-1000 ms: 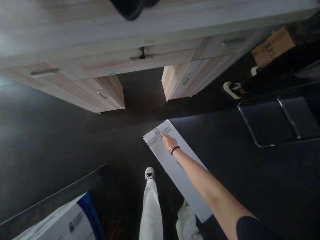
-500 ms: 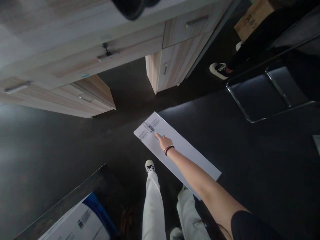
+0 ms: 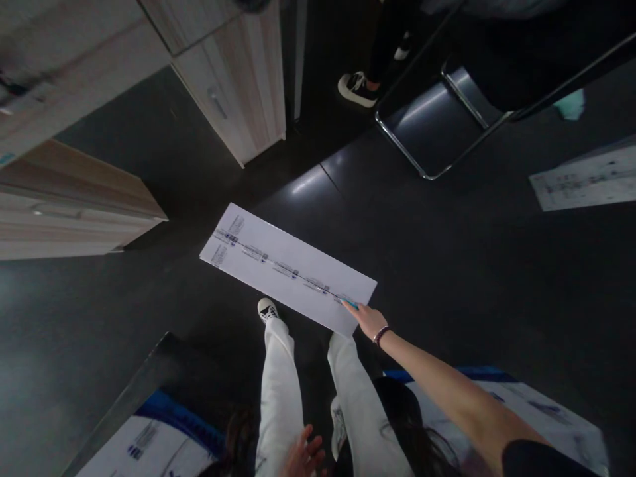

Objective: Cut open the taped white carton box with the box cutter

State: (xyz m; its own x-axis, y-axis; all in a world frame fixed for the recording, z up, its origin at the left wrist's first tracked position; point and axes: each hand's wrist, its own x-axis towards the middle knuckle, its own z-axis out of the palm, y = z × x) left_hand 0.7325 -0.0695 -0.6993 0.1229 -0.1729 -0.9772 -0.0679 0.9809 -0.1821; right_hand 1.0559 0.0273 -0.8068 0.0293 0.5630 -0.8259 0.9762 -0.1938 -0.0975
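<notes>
A long flat white box (image 3: 268, 255) lies on the dark floor in front of my white-trousered legs, with a line of tape and printed labels running down its length. My right hand (image 3: 368, 319) rests at the box's near right end, fingers closed on a small teal-tipped tool whose tip touches the tape line. A bracelet sits on that wrist. My left hand (image 3: 304, 457) hangs low by my thigh at the bottom edge, fingers apart and holding nothing.
Light wooden desk drawers (image 3: 238, 73) stand at the upper left. A chrome-framed chair (image 3: 427, 112) and another person's shoe (image 3: 355, 89) are at the top. More white boxes lie at the right (image 3: 586, 179), lower left (image 3: 149, 447) and lower right (image 3: 541, 411).
My right hand has slid with the teal tool from the box's far labelled end along the tape line to its near end. The view has swung, and my left hand has come into sight.
</notes>
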